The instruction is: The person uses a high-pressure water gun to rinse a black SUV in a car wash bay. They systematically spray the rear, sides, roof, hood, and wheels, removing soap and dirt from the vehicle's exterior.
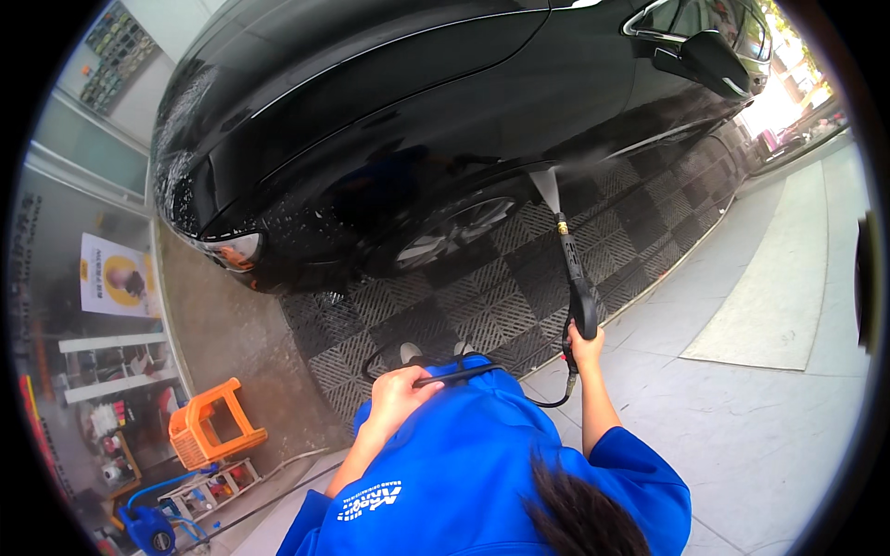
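My right hand (587,344) grips the handle of a black pressure washer gun (571,271). A white fan of water (546,187) leaves its nozzle and meets the lower side of a black car (431,118), just behind the front wheel (455,233). In front of my waist, my left hand (402,393) is closed around a black hose (462,375). Part of this hose passes across my blue top, and a section joins the bottom of the gun. Water drops and streaks cover the car's front corner around the headlight (240,250).
Black and grey grid floor tiles (487,306) lie under the car. At the lower left stand an orange plastic stool (215,424), a metal-framed machine (212,490) and a blue hose reel (146,532). Glass panels rise along the left. The side mirror (716,62) juts out at the upper right.
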A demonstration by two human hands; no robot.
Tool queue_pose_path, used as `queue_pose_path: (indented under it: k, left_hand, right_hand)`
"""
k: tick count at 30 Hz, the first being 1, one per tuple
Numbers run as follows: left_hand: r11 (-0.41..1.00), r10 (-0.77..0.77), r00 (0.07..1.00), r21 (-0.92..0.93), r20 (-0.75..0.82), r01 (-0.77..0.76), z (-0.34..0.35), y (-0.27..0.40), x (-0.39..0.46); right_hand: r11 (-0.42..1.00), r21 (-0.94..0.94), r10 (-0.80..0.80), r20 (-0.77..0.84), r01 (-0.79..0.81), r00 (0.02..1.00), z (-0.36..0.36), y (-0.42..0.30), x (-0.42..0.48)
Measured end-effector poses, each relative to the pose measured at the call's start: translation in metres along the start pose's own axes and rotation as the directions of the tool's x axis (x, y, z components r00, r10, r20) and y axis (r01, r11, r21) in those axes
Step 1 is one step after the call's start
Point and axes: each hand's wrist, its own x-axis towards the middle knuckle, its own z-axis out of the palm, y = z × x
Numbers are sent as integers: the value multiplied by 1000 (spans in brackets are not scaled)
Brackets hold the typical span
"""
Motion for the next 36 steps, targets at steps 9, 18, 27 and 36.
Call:
queue_pose_path:
  k: [9,18,27,36]
  left_hand:
    - [999,38,999,1,-9,-38,-1,-1,-6]
    - [996,-75,997,-37,14,75,-3,-2,-19]
    - [986,-138,990,-98,-22,135,-2,-8,-37]
    - [960,-236,972,-163,-25,229,-4,-5,-49]
  right_hand:
    - [937,-48,-336,156,346,929,11,-15,-31]
    - [877,-88,-375,491,473,787,32,-41,-46]
    - [827,-103,-341,689,552,639,68,-64,-47]
    - [741,-218,-196,834,635,515,122,-77,-52]
